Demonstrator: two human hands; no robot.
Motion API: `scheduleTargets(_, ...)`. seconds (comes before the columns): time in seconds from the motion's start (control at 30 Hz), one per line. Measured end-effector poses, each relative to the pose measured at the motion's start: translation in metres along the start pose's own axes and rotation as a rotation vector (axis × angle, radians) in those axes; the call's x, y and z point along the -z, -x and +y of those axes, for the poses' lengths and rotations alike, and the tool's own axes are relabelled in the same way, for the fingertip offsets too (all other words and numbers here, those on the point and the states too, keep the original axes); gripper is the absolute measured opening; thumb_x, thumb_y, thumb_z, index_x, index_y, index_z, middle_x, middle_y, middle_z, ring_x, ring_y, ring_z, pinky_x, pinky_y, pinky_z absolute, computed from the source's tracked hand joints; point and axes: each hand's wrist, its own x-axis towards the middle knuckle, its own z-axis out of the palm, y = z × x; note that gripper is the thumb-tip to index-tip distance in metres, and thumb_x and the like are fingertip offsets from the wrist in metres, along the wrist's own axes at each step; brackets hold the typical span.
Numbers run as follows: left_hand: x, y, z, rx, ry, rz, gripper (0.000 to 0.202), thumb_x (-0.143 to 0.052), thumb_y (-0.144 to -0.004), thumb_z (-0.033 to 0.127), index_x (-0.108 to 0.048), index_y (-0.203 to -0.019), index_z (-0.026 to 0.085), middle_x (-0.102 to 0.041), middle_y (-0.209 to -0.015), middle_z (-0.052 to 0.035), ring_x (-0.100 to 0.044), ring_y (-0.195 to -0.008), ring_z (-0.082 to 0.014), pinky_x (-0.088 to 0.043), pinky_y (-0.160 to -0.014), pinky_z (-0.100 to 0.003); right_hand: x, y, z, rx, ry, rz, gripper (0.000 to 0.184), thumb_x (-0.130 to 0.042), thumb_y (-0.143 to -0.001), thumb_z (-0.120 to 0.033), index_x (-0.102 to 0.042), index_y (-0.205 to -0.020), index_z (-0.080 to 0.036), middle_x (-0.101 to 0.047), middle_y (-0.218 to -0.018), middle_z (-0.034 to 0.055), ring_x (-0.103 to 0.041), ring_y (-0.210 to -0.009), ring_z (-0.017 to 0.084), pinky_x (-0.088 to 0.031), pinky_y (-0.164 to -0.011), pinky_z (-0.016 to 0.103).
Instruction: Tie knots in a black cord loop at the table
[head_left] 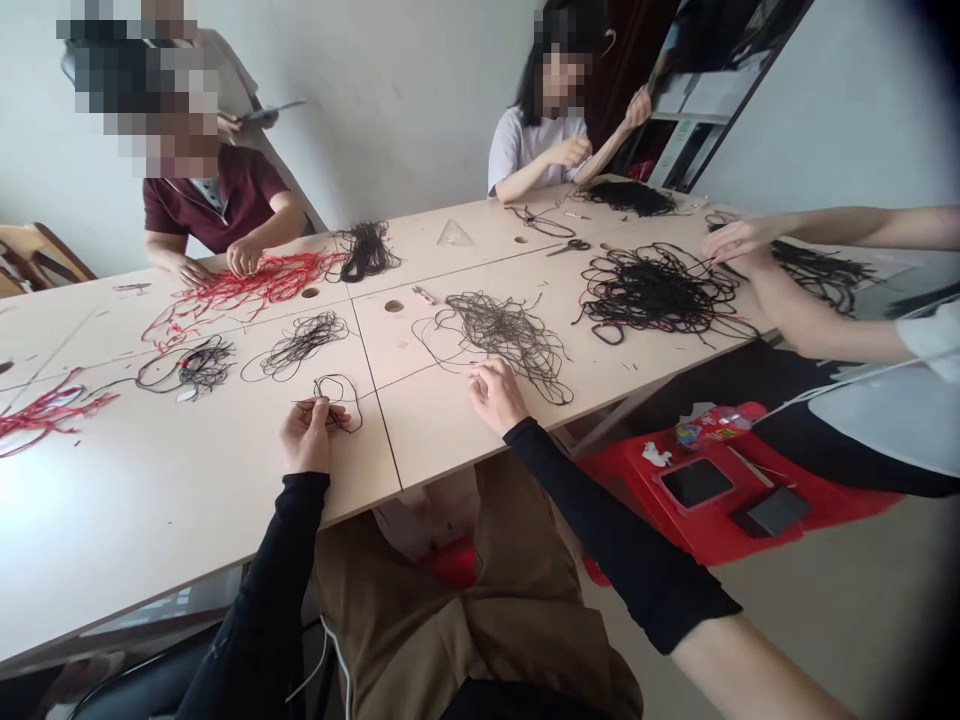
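My left hand point(307, 432) rests on the pale table point(187, 490) with its fingers pinched on a thin dark cord point(337, 398) that loops out to the right of it. My right hand point(495, 393) lies further right, fingers curled at the near edge of a loose tangle of dark cords point(510, 335), touching its strands. Both arms wear black sleeves.
Smaller dark bundles point(304, 340) lie ahead. Red cords point(255, 285) are worked by a person at the far left. A big black pile point(656, 290) lies by another person's hand on the right. Scissors point(568, 246) sit far off. A red stool point(720, 490) holds phones.
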Motion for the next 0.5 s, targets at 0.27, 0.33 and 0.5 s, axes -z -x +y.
scheduleTargets(0.27, -0.0056, -0.0016, 0.0038, 0.012, -0.051, 0.013, 0.027, -0.069, -0.071, 0.036, -0.054, -0.079, 0.015, -0.065, -0.060, -0.0010, -0.062, -0.048, -0.0162, -0.052, -0.049, -0.030, -0.0006, -0.0015, -0.0004, -0.001, -0.011, 0.018, 0.016, -0.050, -0.081, -0.010, -0.064, -0.081, -0.016, -0.055, -0.092, 0.0109, -0.053, -0.093, 0.024, -0.049, -0.086, 0.040)
scheduleTargets(0.33, -0.0056, -0.0023, 0.0035, 0.016, -0.065, 0.021, 0.027, -0.069, -0.071, 0.036, -0.054, -0.079, 0.015, -0.065, -0.059, -0.0011, -0.061, -0.048, -0.0160, -0.051, -0.048, -0.029, 0.0006, -0.0017, -0.0019, -0.005, -0.018, 0.022, 0.016, -0.049, -0.081, -0.010, -0.064, -0.081, -0.016, -0.056, -0.092, 0.0107, -0.054, -0.093, 0.024, -0.049, -0.085, 0.040)
scheduleTargets(0.5, -0.0048, -0.0036, 0.0031, 0.019, -0.084, 0.030, 0.028, -0.069, -0.072, 0.037, -0.054, -0.080, 0.015, -0.064, -0.059, -0.0007, -0.061, -0.047, -0.0156, -0.051, -0.048, -0.029, 0.0021, -0.0022, -0.0044, -0.011, -0.045, 0.040, 0.018, -0.047, -0.081, -0.010, -0.063, -0.081, -0.017, -0.057, -0.091, 0.0103, -0.055, -0.091, 0.024, -0.049, -0.086, 0.040)
